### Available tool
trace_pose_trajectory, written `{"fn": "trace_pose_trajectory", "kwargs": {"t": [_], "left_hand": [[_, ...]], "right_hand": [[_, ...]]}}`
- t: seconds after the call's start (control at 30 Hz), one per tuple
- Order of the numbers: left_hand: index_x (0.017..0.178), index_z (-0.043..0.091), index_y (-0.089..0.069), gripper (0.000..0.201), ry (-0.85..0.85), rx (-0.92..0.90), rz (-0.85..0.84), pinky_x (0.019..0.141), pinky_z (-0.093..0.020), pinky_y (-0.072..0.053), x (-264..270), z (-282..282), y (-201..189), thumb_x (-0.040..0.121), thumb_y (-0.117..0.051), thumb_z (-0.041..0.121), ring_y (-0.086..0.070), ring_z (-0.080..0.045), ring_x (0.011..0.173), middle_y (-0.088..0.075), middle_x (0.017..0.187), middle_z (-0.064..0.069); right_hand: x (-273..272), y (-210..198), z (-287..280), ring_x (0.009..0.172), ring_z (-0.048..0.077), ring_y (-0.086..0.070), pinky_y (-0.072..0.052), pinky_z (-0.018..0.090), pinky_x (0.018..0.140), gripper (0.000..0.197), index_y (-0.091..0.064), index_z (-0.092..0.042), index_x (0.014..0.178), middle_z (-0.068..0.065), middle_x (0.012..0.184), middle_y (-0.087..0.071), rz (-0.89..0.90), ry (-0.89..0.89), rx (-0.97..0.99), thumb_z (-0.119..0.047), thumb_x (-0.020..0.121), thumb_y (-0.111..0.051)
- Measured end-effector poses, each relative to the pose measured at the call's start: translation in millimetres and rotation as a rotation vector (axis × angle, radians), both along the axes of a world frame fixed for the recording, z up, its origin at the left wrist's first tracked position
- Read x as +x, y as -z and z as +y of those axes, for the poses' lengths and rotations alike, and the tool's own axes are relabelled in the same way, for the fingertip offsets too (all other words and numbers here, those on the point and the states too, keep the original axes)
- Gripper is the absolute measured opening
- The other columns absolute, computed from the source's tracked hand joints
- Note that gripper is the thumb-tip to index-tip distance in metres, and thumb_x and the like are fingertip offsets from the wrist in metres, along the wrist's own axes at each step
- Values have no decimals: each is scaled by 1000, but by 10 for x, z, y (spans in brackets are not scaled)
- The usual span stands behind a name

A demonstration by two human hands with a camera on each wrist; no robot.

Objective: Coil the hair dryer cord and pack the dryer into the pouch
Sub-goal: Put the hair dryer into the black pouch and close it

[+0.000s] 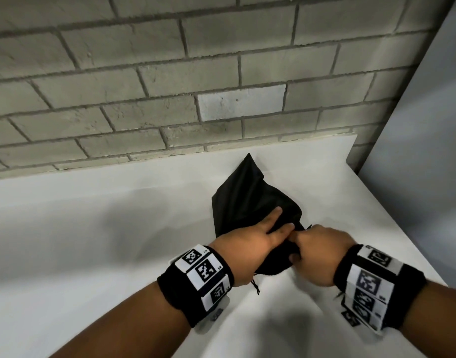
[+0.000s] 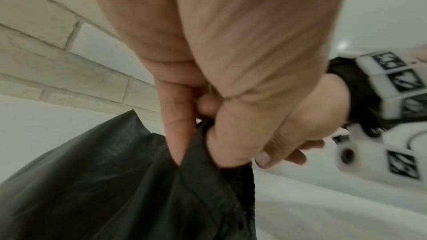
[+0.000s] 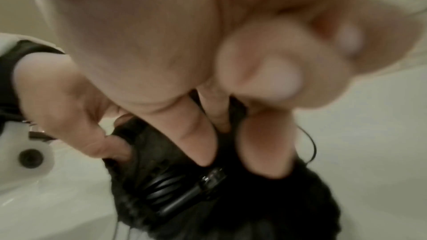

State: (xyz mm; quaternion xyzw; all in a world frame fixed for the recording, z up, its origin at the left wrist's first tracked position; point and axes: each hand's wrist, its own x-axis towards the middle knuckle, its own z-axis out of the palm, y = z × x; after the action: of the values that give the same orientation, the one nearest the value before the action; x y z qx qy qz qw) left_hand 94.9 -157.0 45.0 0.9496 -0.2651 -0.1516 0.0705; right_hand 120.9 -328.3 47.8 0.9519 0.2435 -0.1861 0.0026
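Gripping the pouch (image 1: 250, 200) mouth between them, both hands (image 1: 250, 250) clamp its fabric.

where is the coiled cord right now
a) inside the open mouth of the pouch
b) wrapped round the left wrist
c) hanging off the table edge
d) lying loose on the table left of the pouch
a: the right wrist view shows the coiled cord lying inside the mouth of the black pouch, which both the left hand and the right hand grip at its opening.
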Motion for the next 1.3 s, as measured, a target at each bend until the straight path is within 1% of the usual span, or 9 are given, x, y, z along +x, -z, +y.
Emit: {"fn": "trace_pose_trajectory", "kwargs": {"t": [0.07,0.23,0.33,0.47,0.63,0.83,1.0,1.13,1.3], "left_hand": [[150,39,1,105,20,88,-41,55,-30,-43,-50,-51,-60,76,-57,-8,-54,-27,70,20,161,-1],[138,11,-42,56,19,270,-117,76,-42,-51,-183,-75,-60,85,-44,-6,-58,-37,98,-4,159,-24],[114,0,-58,35,-18,323,-148,67,-39,-48,-215,-60,-24,84,-42,-7,-56,-35,93,-38,138,-24],[96,1,-65,28,-46,325,-174,58,-36,-39,-222,-40,81,80,-44,-7,-51,-35,91,-42,129,-19],[95,5,-66,25,-123,341,-183,63,-37,-36,-302,-32,219,82,-45,9,-45,-36,100,-42,131,-15],[91,13,-65,52,-285,324,-245,76,-41,-36,-267,-38,315,74,-49,59,-49,-33,95,-60,102,-8],[100,19,-64,27,-340,420,-276,86,-45,-30,-71,167,317,77,-49,18,-51,-32,100,-65,102,-6],[91,20,-68,29,-417,284,-390,76,-39,-33,142,435,150,90,-46,39,-53,-30,93,-61,97,-3],[68,15,-61,32,-382,-253,-390,64,-32,-43,530,598,-434,89,-54,39,-59,-27,72,-54,71,1]], "right_hand": [[99,-150,-61,92,24,-66,-48,29,70,36,-53,-30,118,0,106,-67,-101,-25,-153,-37,84,-44],[445,-268,-134,104,27,-63,-43,33,72,67,-22,-37,148,1,125,-57,-185,-25,-300,-34,84,-44],[534,-282,-102,101,29,-61,-44,34,71,66,-30,-34,142,-1,143,-37,-224,-37,-295,-28,79,-50],[546,-265,7,116,30,-53,-48,37,88,69,-33,-39,142,-19,162,-4,-69,-149,-177,-21,78,-50],[645,-252,-9,98,24,-60,-52,34,85,33,-63,-12,106,-5,117,-47,-62,9,176,-9,74,-54],[650,-346,-1,88,8,-71,-52,21,80,35,-67,-15,98,-5,94,-68,-13,171,543,5,72,-53],[662,-502,-27,85,26,-63,-45,27,72,10,-73,-7,86,5,88,-61,-382,-44,341,-13,84,-66],[802,-609,-226,85,29,-61,-34,28,66,19,-64,-4,87,1,87,-43,-455,-67,217,-20,94,-55],[926,-947,-614,80,38,-61,-45,36,67,26,-71,-1,85,17,85,-61,-598,-44,294,-24,91,-60]]}}
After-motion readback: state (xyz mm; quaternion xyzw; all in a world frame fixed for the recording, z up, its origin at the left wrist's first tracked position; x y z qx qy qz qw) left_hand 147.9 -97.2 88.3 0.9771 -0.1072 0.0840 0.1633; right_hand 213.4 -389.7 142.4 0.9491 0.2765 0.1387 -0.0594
